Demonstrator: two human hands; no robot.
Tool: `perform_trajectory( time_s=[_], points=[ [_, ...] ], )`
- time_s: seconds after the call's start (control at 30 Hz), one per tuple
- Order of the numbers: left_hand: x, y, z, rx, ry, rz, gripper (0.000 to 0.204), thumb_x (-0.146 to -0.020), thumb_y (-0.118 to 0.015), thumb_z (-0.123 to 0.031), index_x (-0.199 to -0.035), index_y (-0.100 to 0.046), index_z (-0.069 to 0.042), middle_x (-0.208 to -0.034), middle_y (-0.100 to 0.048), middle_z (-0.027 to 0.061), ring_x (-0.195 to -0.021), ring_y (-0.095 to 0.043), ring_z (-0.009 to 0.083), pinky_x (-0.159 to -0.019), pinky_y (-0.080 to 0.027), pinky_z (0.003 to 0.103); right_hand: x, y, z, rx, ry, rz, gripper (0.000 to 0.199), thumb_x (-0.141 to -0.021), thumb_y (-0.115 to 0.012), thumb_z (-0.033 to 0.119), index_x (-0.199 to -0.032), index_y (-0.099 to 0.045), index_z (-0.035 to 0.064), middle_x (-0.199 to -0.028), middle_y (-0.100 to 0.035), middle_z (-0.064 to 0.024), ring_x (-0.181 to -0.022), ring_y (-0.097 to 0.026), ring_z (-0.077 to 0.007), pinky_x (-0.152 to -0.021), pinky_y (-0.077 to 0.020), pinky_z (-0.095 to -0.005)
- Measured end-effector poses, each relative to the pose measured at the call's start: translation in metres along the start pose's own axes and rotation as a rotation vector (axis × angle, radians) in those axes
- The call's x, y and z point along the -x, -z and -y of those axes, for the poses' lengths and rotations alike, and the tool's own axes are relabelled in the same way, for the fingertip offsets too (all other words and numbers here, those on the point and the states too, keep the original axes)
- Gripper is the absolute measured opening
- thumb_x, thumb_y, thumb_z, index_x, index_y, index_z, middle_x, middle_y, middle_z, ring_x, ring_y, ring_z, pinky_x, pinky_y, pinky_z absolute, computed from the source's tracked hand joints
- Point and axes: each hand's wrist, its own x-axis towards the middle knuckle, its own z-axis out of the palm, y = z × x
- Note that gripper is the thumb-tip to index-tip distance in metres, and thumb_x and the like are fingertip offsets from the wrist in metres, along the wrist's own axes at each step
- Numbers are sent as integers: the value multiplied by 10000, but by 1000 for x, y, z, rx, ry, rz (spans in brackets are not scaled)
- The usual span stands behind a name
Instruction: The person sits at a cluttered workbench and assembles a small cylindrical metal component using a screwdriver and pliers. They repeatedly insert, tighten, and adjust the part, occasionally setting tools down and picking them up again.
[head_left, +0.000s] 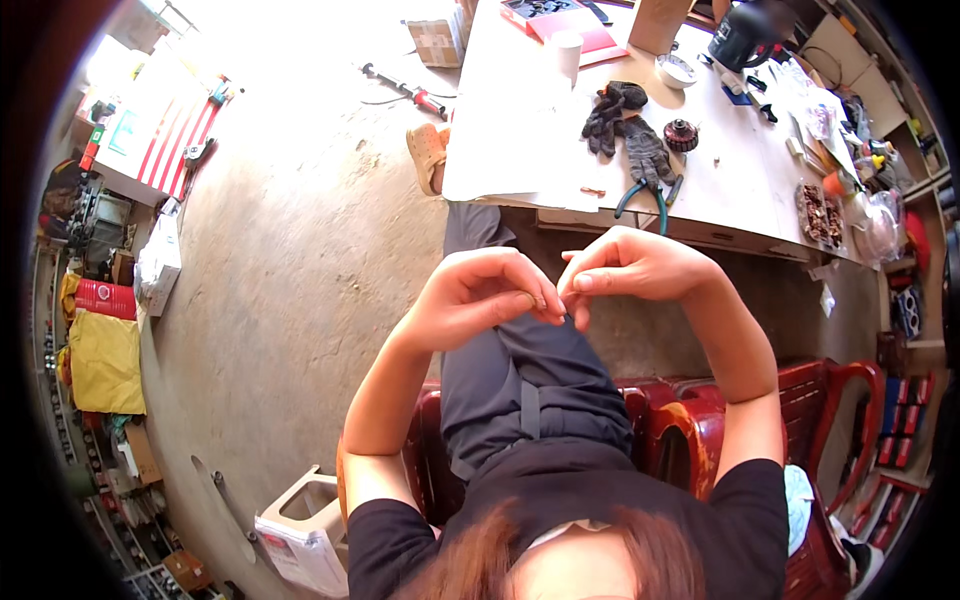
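My left hand point(483, 297) and my right hand point(632, 268) are raised above my lap, in front of the table edge, with their fingertips meeting. The fingers of both are bent, each thumb close against the fingers. Whatever lies between the fingertips, if anything, is too small or hidden to name. Just beyond my right hand, pliers with teal handles point(659, 208) stick out over the table point(520, 130) edge. Dark grey work gloves point(645, 150) lie by them, beside a round reddish-brown part with a ridged rim point(681, 135). A short copper-coloured piece point(594, 190) rests nearby.
A white cup point(565, 55), a roll of tape point(676, 70) and a black mug point(742, 38) stand farther back. At the table's right is a clear box of copper-coloured pieces point(820, 214). A red wooden chair point(690, 420) surrounds me; a beige stool point(305, 515) stands left.
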Motion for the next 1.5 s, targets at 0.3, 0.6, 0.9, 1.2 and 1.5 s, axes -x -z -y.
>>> perform_trajectory(
  time_s=[0.3, 0.6, 0.9, 1.2, 1.5],
  points=[
    [-6, -5, 1, 7, -3, -1, 55, -873, -543, 60, -866, -596, 69, -935, -648, 206, -875, -659, 254, -770, -542, 344, 2, -4, -1, -26, -40, -81, 198, -928, -601, 187, -926, -687, 9, -750, -650, -23, -796, -587, -103, -872, -426, -285],
    [-10, -19, 22, 142, -31, -436, 130, -925, -547, -68, -887, -601, 43, -1040, -618, 156, -792, -632, 153, -746, -508, 276, 6, -21, 0, 932, 345, -848, 75, -713, -762, 135, -774, -723, 115, -698, -605, 11, -928, -590, -166, -1126, -185, -465],
    [-21, -16, 35, 323, 220, -404, 129, -897, -584, -98, -915, -635, 20, -950, -638, 89, -779, -597, 130, -733, -484, 254, 25, -20, -33, 1624, 501, -982, 142, -768, -728, 218, -884, -661, 172, -962, -659, 56, -1019, -559, -131, -1136, -151, -416],
    [-28, -20, 49, -405, 59, -416, 57, -868, -614, -51, -828, -619, -11, -985, -562, 24, -826, -523, 88, -711, -422, 214, 8, -21, -16, 629, 215, -747, 188, -790, -707, 160, -959, -692, 79, -898, -668, -55, -968, -546, -228, -1037, -316, -397],
    [-28, -15, 83, -454, 304, -338, 98, -840, -664, -96, -809, -635, -8, -933, -557, 4, -767, -493, 51, -652, -397, 198, 13, -29, -68, 767, 181, -861, 104, -727, -739, 123, -790, -677, 67, -758, -601, -45, -836, -556, -218, -992, -356, -432]
  ],
)
